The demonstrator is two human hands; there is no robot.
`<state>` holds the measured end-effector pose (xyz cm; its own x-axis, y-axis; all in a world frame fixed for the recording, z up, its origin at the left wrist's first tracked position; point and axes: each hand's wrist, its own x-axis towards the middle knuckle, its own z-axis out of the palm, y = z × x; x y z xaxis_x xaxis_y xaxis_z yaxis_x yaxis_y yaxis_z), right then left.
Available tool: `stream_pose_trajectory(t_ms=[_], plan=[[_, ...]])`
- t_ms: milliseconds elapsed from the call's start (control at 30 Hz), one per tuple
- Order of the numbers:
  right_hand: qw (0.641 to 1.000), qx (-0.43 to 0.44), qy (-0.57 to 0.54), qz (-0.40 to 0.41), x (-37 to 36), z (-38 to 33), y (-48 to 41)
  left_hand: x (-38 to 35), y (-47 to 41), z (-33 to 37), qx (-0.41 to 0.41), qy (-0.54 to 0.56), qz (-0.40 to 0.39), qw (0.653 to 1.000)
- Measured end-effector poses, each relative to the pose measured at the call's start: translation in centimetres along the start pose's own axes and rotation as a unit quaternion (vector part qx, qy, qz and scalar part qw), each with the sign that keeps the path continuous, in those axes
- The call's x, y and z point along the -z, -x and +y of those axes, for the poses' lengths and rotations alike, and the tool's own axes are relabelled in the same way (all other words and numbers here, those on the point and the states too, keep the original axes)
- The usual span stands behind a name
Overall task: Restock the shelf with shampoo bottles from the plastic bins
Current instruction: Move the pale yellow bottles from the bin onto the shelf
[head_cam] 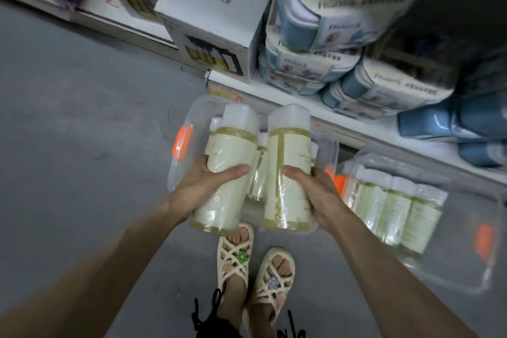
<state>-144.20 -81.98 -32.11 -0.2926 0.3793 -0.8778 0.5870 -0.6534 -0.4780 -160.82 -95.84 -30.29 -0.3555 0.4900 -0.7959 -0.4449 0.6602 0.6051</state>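
Clear plastic with orange latches makes up both bins, which are set on the grey floor just in front of the low shelf. Above the nearer bin, two shampoo bottles are held side by side with their caps toward the shelf. The left bottle is gripped by the left hand, with the thumb laid across the label and the fingers curled beneath. The right bottle is gripped the same way by the right hand. Each is filled with pale yellow liquid, labelled in cream and capped in white. More bottles are glimpsed inside the nearer bin, between and behind the held pair; their number cannot be told. In the second bin, to the right, a row of bottles is laid flat, side by side. On the shelf, a white carton is stood beside stacked blue-and-white packs.
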Motion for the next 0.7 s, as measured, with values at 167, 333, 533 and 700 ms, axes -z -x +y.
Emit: stream_pose_trajectory(t_ms=[167, 333, 533, 700], plan=[[0.999, 0.017, -0.017, -0.029, 2.1, -4.6, 9.5, -1.4, 7.7, 5.4, -0.004, 0.029, -0.03, 0.999], [0.996, 0.085, -0.004, -0.04, 3.8, -9.8, 19.8, -2.2, 16.1, 12.4, -0.037, 0.033, -0.063, 0.997], [0.979, 0.202, -0.006, -0.001, 5.4, -17.0, 32.4, -3.6, 26.9, 21.7, -0.149, 0.023, -0.051, 0.987], [0.953, 0.302, -0.002, 0.008, 7.0, -23.0, 43.8, -5.3, 36.8, 29.6, -0.246, 0.014, -0.043, 0.968]])
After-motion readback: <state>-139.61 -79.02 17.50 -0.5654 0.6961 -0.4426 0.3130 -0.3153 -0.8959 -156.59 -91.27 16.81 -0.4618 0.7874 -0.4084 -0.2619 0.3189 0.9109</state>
